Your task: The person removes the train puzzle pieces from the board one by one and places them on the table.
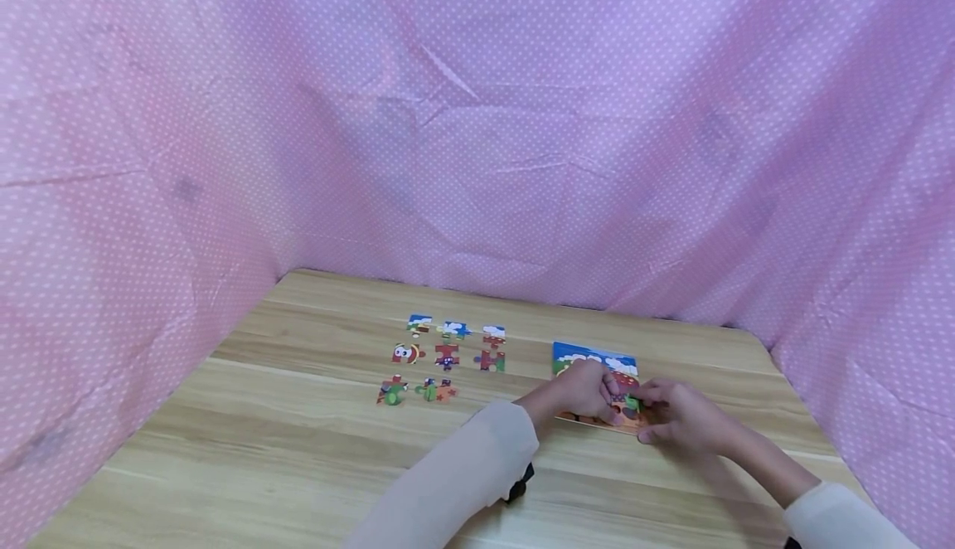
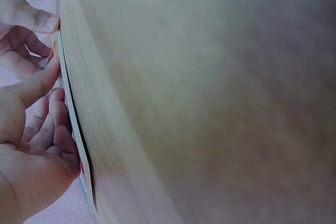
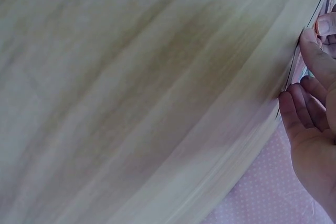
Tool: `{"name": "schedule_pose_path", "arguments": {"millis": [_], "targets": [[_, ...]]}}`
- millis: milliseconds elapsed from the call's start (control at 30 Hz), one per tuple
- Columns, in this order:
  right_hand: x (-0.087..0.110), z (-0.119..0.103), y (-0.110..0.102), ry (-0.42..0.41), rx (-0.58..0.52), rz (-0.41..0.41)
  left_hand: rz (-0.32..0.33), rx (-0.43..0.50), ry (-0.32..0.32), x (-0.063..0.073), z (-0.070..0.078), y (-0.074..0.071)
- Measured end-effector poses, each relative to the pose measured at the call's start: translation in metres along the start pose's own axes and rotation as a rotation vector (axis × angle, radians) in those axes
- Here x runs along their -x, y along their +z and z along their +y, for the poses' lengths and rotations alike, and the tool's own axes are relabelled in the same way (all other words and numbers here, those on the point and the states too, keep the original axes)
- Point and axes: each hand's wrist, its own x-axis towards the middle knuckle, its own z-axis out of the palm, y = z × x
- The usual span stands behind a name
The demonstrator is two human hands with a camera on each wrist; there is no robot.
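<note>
A picture puzzle board (image 1: 594, 348) with blue sky and white clouds lies flat at the right of the table, partly covered by the hands. My left hand (image 1: 589, 389) is over it with curled fingers; its thumb and fingers pinch a small orange-and-green puzzle piece (image 2: 54, 51) close against the board, mostly hidden. Along the board's right side, my right hand (image 1: 685, 418) touches the edge with spread, slightly bent fingers. Its thumb (image 3: 310, 36) rests near the front corner, close to the left thumb.
Several loose puzzle pieces (image 1: 448, 357) lie spaced in rows left of the board. The wooden table (image 1: 246, 441) is bordered by pink dotted cloth (image 1: 477, 159) at the back and sides. The left forearm reaches across the table's front.
</note>
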Motion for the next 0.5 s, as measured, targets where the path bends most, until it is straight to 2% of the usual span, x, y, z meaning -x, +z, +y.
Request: {"name": "schedule_pose_path", "arguments": {"millis": [233,433,500], "targets": [[0.0,0.0,0.0,0.045,0.028,-0.012,0.04,0.16,-0.02,0.003,-0.007,-0.004],[0.0,0.0,0.003,0.032,0.093,-0.005,0.05,0.268,-0.011,0.007,-0.019,-0.019],[0.001,-0.001,0.004,0.03,0.108,-0.007,0.064,0.272,-0.01,0.009,-0.024,-0.025]]}}
